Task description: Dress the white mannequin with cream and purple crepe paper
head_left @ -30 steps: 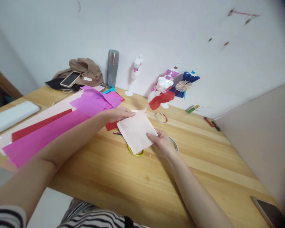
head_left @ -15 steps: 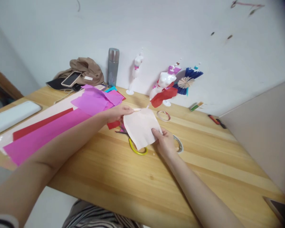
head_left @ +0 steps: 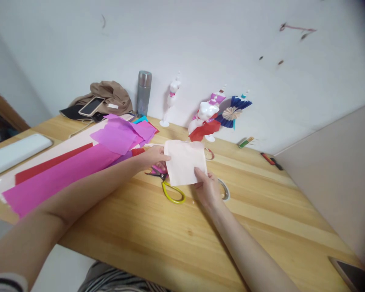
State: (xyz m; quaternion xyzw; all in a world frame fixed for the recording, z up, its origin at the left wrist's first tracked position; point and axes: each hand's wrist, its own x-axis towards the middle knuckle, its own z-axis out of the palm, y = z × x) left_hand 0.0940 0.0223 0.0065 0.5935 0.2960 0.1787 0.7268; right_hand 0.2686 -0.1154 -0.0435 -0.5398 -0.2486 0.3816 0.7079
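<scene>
A pale pink square of paper (head_left: 185,160) is held up above the wooden table between my two hands. My left hand (head_left: 155,158) pinches its left edge, thumb on the front. At the lower right corner, my right hand (head_left: 207,187) grips it with the thumb across the face and the fingers behind. Yellow-handled scissors (head_left: 174,195) lie on the table just below the paper, their blades pointing left. Behind my right hand shows a grey-white tape roll (head_left: 224,190), partly hidden. A second, reddish ring of tape (head_left: 210,153) sits behind the paper's right edge.
Magenta sheets (head_left: 63,174) and crumpled purple paper (head_left: 118,134) cover the left side. At the back stand a thermos (head_left: 144,93), a bare white mannequin (head_left: 172,97) and mannequins dressed in red (head_left: 205,129) and navy paper (head_left: 242,103). A white case (head_left: 18,153) lies far left.
The paper has turned to sit more upright and square. My left hand has shifted from its upper corner down to the left edge. The whole view has moved slightly.
</scene>
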